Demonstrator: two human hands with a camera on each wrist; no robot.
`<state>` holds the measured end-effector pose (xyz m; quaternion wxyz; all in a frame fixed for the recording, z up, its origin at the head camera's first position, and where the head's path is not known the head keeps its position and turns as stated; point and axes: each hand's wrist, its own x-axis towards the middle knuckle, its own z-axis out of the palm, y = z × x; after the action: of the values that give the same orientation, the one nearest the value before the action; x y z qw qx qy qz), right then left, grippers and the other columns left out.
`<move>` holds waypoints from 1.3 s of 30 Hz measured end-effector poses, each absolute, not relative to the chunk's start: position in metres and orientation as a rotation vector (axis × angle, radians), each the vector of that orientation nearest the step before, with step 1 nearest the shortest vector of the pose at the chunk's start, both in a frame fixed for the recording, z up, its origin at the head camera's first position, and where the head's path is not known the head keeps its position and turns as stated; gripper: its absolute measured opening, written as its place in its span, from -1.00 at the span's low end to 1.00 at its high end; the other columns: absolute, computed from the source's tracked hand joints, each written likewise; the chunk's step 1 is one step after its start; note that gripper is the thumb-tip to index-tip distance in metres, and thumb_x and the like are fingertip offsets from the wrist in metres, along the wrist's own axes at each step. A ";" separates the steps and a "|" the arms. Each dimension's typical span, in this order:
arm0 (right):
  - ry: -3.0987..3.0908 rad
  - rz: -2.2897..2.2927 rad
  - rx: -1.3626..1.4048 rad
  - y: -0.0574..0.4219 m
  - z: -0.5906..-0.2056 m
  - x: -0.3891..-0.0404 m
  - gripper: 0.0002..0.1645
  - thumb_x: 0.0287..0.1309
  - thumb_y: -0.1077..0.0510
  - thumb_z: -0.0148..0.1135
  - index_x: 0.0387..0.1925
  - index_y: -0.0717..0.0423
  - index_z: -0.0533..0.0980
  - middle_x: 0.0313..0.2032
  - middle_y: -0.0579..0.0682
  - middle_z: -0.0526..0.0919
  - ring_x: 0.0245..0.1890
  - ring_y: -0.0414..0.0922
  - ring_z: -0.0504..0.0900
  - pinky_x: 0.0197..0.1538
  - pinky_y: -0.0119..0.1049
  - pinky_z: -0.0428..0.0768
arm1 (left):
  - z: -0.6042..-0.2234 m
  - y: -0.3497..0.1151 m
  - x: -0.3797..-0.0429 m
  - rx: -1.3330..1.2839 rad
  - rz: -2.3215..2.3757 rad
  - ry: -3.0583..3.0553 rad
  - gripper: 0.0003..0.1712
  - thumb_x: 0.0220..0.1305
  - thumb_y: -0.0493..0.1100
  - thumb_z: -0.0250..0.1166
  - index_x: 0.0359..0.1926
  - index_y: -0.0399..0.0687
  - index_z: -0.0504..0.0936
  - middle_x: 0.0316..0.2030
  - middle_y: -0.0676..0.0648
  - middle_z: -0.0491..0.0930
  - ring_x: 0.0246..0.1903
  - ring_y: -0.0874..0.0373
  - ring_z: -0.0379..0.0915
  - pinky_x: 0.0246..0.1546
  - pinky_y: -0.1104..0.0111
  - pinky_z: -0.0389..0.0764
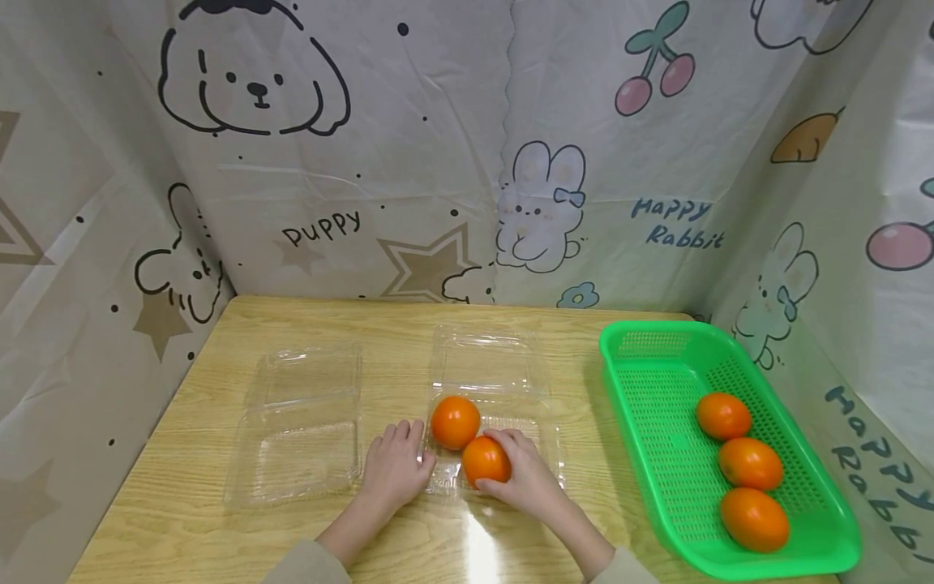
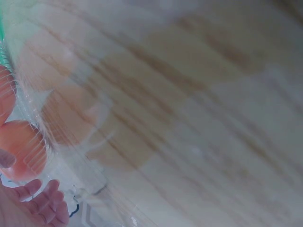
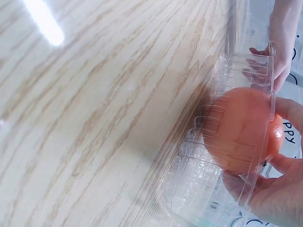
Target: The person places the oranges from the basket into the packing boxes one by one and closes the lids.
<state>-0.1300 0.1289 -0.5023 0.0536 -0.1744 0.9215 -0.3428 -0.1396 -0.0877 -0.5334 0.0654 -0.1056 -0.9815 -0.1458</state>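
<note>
In the head view, a clear plastic clamshell box (image 1: 552, 454) lies with its lid folded back on the wooden table. My right hand (image 1: 521, 474) grips an orange (image 1: 486, 461) in the near part of its base, thumb and fingers around the fruit's right side. A second orange (image 1: 456, 422) sits just behind it, at the base's left. The right wrist view shows the gripped orange (image 3: 236, 127) through the clear wall. At the box's left edge is my left hand (image 1: 397, 464), its fingers loosely extended; whether it presses the rim is unclear.
A second clear clamshell box (image 1: 248, 454) lies with its lid back to the left. On the right stands a green plastic basket (image 1: 649, 487) with three oranges (image 1: 750, 464) along its right side. Patterned cloth (image 1: 423, 162) walls the table's back and sides.
</note>
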 end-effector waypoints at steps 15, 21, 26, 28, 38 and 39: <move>2.777 -1.002 -0.530 0.130 -0.503 -0.130 -0.21 -0.11 -0.04 0.34 0.19 0.04 0.29 0.07 0.15 0.38 -0.01 0.11 0.45 -0.11 0.09 0.50 | -0.533 -0.088 -0.139 -0.312 -0.448 -2.964 -0.51 0.08 0.02 0.11 -0.02 -0.18 0.43 -0.30 -0.12 0.42 -0.34 0.01 0.33 -0.40 0.21 0.40; 2.773 -0.993 -0.533 0.131 -0.504 -0.131 -0.21 -0.10 -0.03 0.34 0.20 0.04 0.27 0.08 0.15 0.36 0.00 0.11 0.43 -0.11 0.09 0.50 | -0.533 -0.088 -0.139 -0.312 -0.445 -2.965 -0.51 0.08 0.02 0.11 -0.03 -0.18 0.43 -0.30 -0.11 0.42 -0.35 0.02 0.33 -0.40 0.21 0.41; 2.783 -0.978 -0.546 0.131 -0.505 -0.131 -0.21 -0.08 -0.03 0.33 0.20 0.06 0.26 0.08 0.16 0.36 0.00 0.12 0.43 -0.12 0.09 0.50 | -0.533 -0.088 -0.139 -0.316 -0.443 -2.964 -0.52 0.08 0.02 0.11 -0.03 -0.19 0.44 -0.31 -0.11 0.42 -0.36 0.02 0.33 -0.41 0.22 0.40; 2.783 -0.975 -0.547 0.131 -0.504 -0.131 -0.20 -0.08 -0.03 0.33 0.21 0.07 0.26 0.08 0.16 0.36 0.01 0.12 0.43 -0.11 0.10 0.50 | -0.532 -0.088 -0.139 -0.316 -0.442 -2.966 -0.52 0.07 0.02 0.11 -0.04 -0.18 0.43 -0.30 -0.12 0.42 -0.35 0.02 0.33 -0.40 0.22 0.40; 2.780 -0.946 -0.550 0.133 -0.501 -0.130 -0.18 -0.06 -0.05 0.31 0.24 0.08 0.24 0.14 0.19 0.32 0.04 0.15 0.41 -0.11 0.13 0.49 | -0.532 -0.088 -0.139 -0.320 -0.438 -2.967 -0.52 0.08 0.03 0.10 -0.04 -0.18 0.43 -0.30 -0.12 0.43 -0.35 0.02 0.33 -0.40 0.22 0.41; 2.784 -0.942 -0.553 0.133 -0.500 -0.130 -0.18 -0.06 -0.04 0.30 0.24 0.07 0.24 0.15 0.19 0.31 0.05 0.15 0.41 -0.11 0.14 0.49 | -0.532 -0.088 -0.139 -0.320 -0.438 -2.967 -0.52 0.08 0.03 0.10 -0.04 -0.18 0.43 -0.29 -0.13 0.43 -0.35 0.02 0.33 -0.40 0.21 0.41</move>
<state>-0.1302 0.1331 -0.4998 0.0756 -0.1845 0.9283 -0.3139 -0.1394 -0.0880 -0.5325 0.0627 -0.1061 -0.9818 -0.1449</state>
